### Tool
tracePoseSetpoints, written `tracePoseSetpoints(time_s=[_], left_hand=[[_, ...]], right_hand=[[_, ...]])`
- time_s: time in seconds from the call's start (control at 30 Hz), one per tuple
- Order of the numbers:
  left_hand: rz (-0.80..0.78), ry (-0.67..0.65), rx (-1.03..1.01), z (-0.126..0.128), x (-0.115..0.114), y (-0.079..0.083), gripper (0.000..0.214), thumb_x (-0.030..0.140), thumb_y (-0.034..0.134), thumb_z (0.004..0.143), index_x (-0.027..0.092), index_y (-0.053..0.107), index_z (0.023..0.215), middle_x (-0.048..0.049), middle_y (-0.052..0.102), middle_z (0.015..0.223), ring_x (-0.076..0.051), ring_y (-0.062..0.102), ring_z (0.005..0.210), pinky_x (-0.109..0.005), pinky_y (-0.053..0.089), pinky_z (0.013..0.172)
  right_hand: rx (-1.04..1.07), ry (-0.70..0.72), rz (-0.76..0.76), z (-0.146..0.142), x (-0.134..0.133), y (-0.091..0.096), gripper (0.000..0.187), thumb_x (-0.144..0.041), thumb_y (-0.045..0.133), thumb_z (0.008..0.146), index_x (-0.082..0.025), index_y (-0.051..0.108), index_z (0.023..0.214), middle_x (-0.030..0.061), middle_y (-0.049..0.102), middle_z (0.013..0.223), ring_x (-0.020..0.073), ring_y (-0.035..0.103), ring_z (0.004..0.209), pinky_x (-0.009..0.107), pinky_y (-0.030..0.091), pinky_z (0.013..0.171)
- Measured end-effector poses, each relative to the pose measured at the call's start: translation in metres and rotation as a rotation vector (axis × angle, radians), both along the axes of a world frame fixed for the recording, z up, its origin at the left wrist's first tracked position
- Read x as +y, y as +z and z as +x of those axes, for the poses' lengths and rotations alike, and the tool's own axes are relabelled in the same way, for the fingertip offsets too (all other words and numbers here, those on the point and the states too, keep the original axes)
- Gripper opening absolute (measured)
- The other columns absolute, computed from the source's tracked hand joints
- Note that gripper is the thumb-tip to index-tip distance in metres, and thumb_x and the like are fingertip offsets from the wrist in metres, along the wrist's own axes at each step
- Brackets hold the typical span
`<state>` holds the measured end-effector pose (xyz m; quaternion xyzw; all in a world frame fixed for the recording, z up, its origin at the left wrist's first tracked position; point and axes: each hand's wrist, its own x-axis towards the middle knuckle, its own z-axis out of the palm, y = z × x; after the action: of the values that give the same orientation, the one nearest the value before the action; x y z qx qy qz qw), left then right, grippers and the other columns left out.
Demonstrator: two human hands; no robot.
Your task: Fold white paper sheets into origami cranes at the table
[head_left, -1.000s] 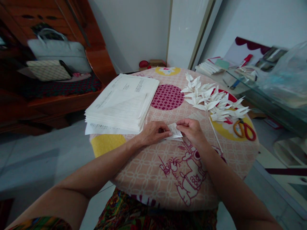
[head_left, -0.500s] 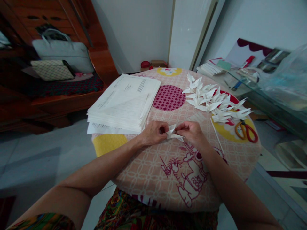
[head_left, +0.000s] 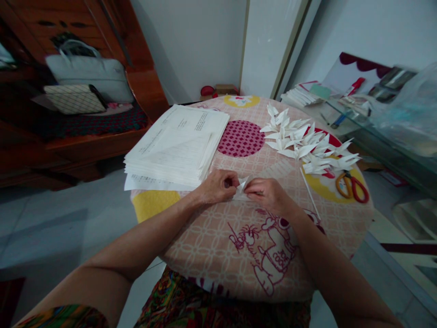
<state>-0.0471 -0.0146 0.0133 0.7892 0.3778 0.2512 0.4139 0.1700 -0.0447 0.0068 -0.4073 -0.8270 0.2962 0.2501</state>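
From my remote station I note: small folded paper [head_left: 242, 187] over the patterned tablecloth [head_left: 211, 237], between both hands. Left hand [head_left: 218, 187] pinches its left side; right hand [head_left: 268, 193] pinches its right. Paper stack [head_left: 177, 146] beyond left hand; white folded shapes [head_left: 300, 143] beyond right, scissors [head_left: 358, 187] near them.

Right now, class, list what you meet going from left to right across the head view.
Grey handbag, paper stack, left hand, small folded paper, right hand, cluster of white folded pieces, scissors, clear plastic bag.
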Motion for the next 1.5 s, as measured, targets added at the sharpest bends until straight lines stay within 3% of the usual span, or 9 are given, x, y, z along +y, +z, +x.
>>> tracePoseSetpoints(time_s=[0.3,0.6,0.83,1.1,1.3,1.5], left_hand=[[0.054,-0.038,0.065,0.003,0.001,-0.002,0.018,0.018,0.054,0.078,0.013,0.07,0.082,-0.0009,0.065,0.071,-0.012,0.055,0.065,-0.023,0.041,0.06],[0.038,-0.035,0.095,0.01,0.0,-0.005,0.016,0.018,0.059,0.073,0.013,0.073,0.079,-0.0015,0.068,0.07,-0.011,0.056,0.062,-0.022,0.04,0.058],[0.174,0.01,0.267,0.014,-0.007,-0.004,0.007,0.02,0.061,0.07,0.016,0.067,0.071,-0.0004,0.064,0.064,-0.013,0.054,0.058,-0.025,0.036,0.056],[0.31,-0.004,0.208,0.009,-0.015,0.003,0.005,0.016,0.055,0.073,0.016,0.057,0.068,-0.0021,0.059,0.071,-0.014,0.053,0.065,-0.027,0.039,0.062],[0.213,0.085,0.106,0.006,-0.012,0.005,0.008,0.019,0.054,0.072,0.016,0.055,0.065,-0.0004,0.054,0.065,-0.013,0.048,0.061,-0.027,0.036,0.058],[0.125,0.134,0.012,0.005,-0.006,0.001,0.012,0.022,0.052,0.073,0.016,0.053,0.062,0.0016,0.049,0.059,-0.011,0.042,0.058,-0.025,0.031,0.053]], right_hand=[[-0.28,0.002,0.157,-0.002,-0.003,-0.005,0.015,-0.006,0.061,0.082,-0.015,0.071,0.076,0.0079,0.065,0.085,0.0185,0.059,0.079,0.029,0.043,0.071],[-0.201,-0.015,0.172,-0.002,-0.004,-0.014,0.017,-0.005,0.059,0.082,-0.015,0.071,0.075,0.0064,0.064,0.08,0.0171,0.059,0.075,0.027,0.043,0.067],[-0.173,-0.002,0.163,-0.001,-0.003,-0.014,0.019,-0.005,0.059,0.082,-0.015,0.075,0.084,0.0089,0.068,0.086,0.0193,0.063,0.081,0.029,0.047,0.071],[-0.205,0.053,0.214,-0.004,-0.007,-0.01,0.032,-0.001,0.053,0.083,-0.018,0.077,0.095,0.0087,0.067,0.09,0.0209,0.061,0.088,0.031,0.048,0.079],[-0.342,0.01,0.274,-0.014,-0.014,-0.01,0.026,-0.004,0.051,0.086,-0.017,0.073,0.083,0.0091,0.064,0.084,0.0213,0.057,0.083,0.031,0.045,0.073],[-0.255,0.032,0.212,-0.016,-0.016,-0.008,0.035,0.002,0.05,0.08,-0.016,0.073,0.099,0.0087,0.065,0.093,0.0201,0.059,0.089,0.03,0.045,0.079]])
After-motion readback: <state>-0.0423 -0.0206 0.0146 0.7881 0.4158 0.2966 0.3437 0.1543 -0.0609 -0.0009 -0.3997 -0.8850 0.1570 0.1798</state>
